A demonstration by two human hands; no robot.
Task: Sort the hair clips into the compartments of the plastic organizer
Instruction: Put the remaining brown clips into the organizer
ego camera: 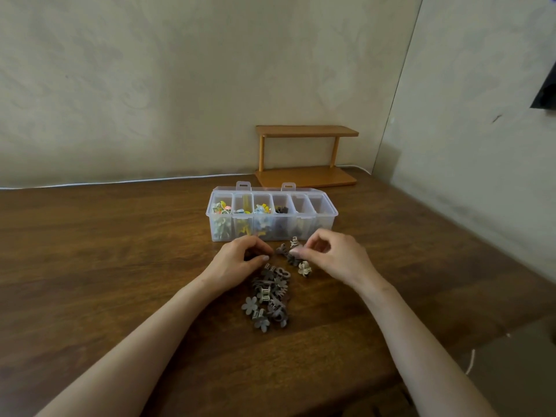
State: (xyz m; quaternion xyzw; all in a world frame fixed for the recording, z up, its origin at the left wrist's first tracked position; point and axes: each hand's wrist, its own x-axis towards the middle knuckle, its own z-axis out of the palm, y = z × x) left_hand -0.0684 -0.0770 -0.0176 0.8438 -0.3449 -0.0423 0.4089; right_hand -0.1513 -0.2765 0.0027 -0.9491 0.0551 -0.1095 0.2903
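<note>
A clear plastic organizer (328, 212) with several compartments stands on the wooden table. Its three left compartments hold colourful clips, the fourth holds dark brown ones (281, 210), and the two on the right look empty. A pile of grey-brown flower hair clips (268, 297) lies in front of it. Two beige clips (304, 268) lie near the pile's upper right. My left hand (240, 261) rests curled at the pile's top left, fingers closed around something I cannot make out. My right hand (331, 254) pinches a grey-brown clip (290, 256) with thumb and fingertips.
A small two-tier wooden shelf (307, 155) stands behind the organizer against the wall. A white cable (120, 181) runs along the table's back edge. The table's right edge (469, 224) slants close to my right arm, with a white cord (470, 362) below it.
</note>
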